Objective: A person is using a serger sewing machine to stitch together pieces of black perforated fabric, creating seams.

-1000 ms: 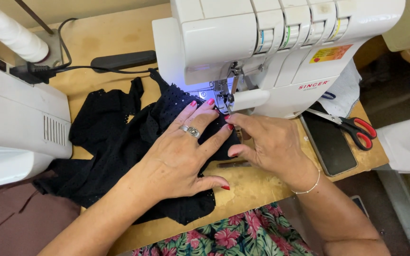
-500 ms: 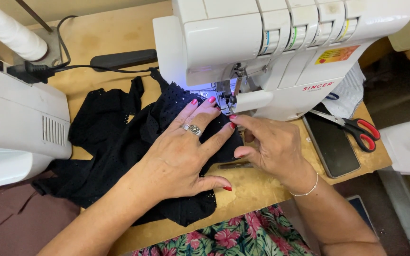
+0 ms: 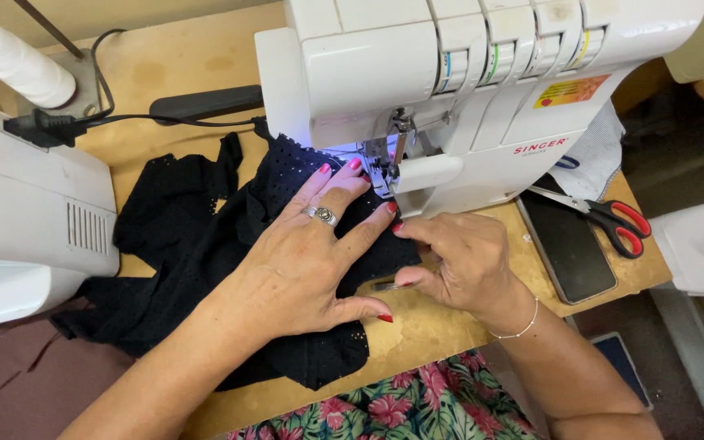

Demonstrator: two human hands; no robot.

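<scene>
The left hand [image 3: 307, 257] lies flat and spread on the black perforated fabric [image 3: 205, 269], fingers fanned toward the presser foot [image 3: 385, 167] of the white overlock machine [image 3: 466, 90]. The right hand [image 3: 458, 265] curls just beside it, its fingertips pressed to the fabric's edge at the foot; whether it pinches the cloth cannot be told, since the fingers hide the contact. The fabric spills leftward across the wooden table [image 3: 442, 330], partly under the left forearm. The needle area is shadowed and hard to make out. Right of the machine lie red-handled scissors [image 3: 613, 224] and a dark phone [image 3: 568, 248]. A second white machine [image 3: 30, 220] and a thread cone [image 3: 14, 61] are cut off at left.
</scene>
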